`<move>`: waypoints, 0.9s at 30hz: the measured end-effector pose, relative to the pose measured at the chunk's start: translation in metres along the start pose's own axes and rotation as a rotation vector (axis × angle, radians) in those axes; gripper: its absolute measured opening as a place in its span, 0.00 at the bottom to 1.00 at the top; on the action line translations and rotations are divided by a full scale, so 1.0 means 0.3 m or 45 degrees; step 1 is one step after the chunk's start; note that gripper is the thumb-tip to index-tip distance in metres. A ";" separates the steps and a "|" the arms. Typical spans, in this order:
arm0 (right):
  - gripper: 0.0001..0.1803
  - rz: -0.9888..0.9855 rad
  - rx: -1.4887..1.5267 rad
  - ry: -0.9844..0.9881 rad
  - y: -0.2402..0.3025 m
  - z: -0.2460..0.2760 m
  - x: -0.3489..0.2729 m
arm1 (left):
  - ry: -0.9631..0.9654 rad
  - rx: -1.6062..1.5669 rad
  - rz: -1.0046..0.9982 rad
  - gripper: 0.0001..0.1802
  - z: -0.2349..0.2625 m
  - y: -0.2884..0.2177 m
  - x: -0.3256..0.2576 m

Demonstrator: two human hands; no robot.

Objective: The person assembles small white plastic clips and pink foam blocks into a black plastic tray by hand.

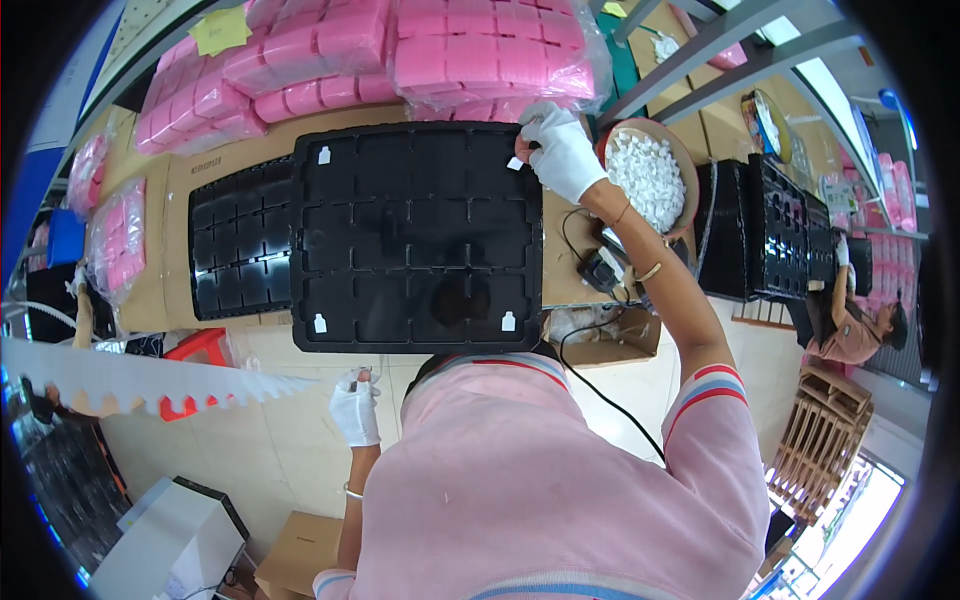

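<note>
A large black plastic tray (pixel 415 235) with shallow compartments lies in front of me, its near edge by my body. Small white bottle-shaped pieces sit at its far left (pixel 324 155), near left (pixel 320 323) and near right (pixel 508 320) corners. My right hand (pixel 562 155), in a white glove with bare fingertips, pinches a small white piece (pixel 515 163) at the far right corner. Below the near left edge, my gloved left hand (pixel 355 408) is closed with its fingertips together; what they hold, if anything, I cannot make out.
A round tub (pixel 645 180) full of white pieces stands right of the tray. Pink wrapped packs (pixel 490 50) line the back. Another black tray (pixel 240 240) lies at left, and stacked black trays (pixel 780 230) stand at right. A black cable (pixel 610 400) hangs beside me. Co-workers (pixel 855 335) are at the sides.
</note>
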State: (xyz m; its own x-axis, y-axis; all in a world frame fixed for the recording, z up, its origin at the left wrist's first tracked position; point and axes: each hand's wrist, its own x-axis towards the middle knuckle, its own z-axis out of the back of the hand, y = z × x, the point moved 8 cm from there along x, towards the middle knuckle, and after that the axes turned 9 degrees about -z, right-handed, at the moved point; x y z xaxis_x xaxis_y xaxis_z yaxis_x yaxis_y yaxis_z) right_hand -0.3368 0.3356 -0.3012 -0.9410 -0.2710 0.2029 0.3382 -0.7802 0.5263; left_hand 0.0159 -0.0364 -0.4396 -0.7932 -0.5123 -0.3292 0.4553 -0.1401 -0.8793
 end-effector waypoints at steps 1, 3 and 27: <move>0.04 0.020 -0.018 -0.002 -0.009 -0.019 0.007 | -0.010 -0.004 0.002 0.12 -0.003 -0.005 0.003; 0.05 0.071 -0.084 -0.069 0.005 -0.027 0.016 | -0.063 0.009 -0.008 0.12 -0.003 -0.025 0.008; 0.06 0.188 -0.578 0.183 0.011 -0.142 0.061 | -0.341 -0.102 -0.261 0.09 0.026 -0.210 0.062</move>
State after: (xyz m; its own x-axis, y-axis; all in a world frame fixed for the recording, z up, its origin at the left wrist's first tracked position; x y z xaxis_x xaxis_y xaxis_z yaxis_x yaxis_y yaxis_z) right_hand -0.3536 0.3040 -0.3311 -0.8870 -0.4470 0.1154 0.4570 -0.8858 0.0811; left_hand -0.0243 -0.0439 -0.3877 -0.7260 -0.6859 -0.0503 0.2560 -0.2016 -0.9454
